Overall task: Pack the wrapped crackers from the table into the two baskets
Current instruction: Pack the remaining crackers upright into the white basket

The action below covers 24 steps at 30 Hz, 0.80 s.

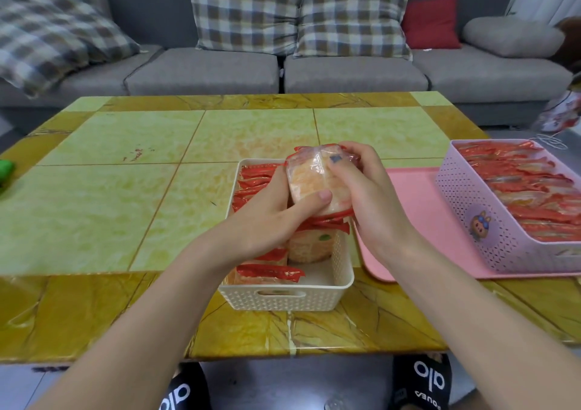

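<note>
1. Both hands hold a small stack of wrapped crackers (314, 183) above the cream basket (284, 296), near the middle of the bench (125, 189).
2. The left hand (276, 214) curls round the stack from nine o'clock, its thumb pressed across the clear front wrapper.
3. The right hand (367, 195) grips the stack from three o'clock, fingers wrapped over its top and far side.
4. The cream basket sits at the near edge of the bench, at six o'clock from the bench's centre. Red-edged cracker packets (251, 180) stand in a row along its left side, and more lie at its near end; the near right corner shows bare floor.
5. At three o'clock from the cream basket lies a pink tray (418, 221), touching or just beside it.
6. On the tray's right part stands a lilac basket (471, 214), filled with rows of the same packets.
7. A green object (4, 170) lies at the bench's nine o'clock edge, too cropped to identify.
8. A grey sofa (345, 73) with checked cushions (245, 10) runs behind the bench at twelve o'clock.
</note>
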Available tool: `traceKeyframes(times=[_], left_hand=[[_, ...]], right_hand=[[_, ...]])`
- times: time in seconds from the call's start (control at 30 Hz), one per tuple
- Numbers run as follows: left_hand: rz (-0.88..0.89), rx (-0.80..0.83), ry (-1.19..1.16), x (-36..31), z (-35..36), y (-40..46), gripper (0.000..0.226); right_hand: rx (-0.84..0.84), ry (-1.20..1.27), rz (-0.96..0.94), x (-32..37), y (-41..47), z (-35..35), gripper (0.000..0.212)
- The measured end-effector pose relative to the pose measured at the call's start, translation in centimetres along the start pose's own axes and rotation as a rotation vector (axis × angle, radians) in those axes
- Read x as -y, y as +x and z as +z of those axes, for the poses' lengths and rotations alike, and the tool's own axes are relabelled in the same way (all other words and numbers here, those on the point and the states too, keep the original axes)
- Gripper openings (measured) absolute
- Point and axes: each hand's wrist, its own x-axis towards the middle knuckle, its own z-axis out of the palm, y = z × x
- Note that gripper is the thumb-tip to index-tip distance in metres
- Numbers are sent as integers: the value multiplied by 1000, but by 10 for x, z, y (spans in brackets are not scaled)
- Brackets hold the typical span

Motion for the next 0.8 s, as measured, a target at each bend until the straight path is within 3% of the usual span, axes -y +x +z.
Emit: traceKeyframes(times=[0.13,0.23,0.47,0.6,0.67,0.8], left_hand=[[-36,-39,-50,-6,0,-5,50],[3,-46,-60,-7,2,-6,65],[-9,-75,-29,-11,2,-8,79],[83,-96,-46,-12,0,-11,86],[110,-113,-28,-14,-1,-12,80],[111,-178,-4,-14,2,-11,49]], right_hand=[[53,17,69,-3,2,-2,69],[74,-33,91,-2,0,-1,75],[79,-79,-13,4,-7,-2,51],[125,-3,-8,5,-9,-3,24],[115,-25,-26,6,-10,-4,21],[70,-117,-46,5,-11,-4,24]])
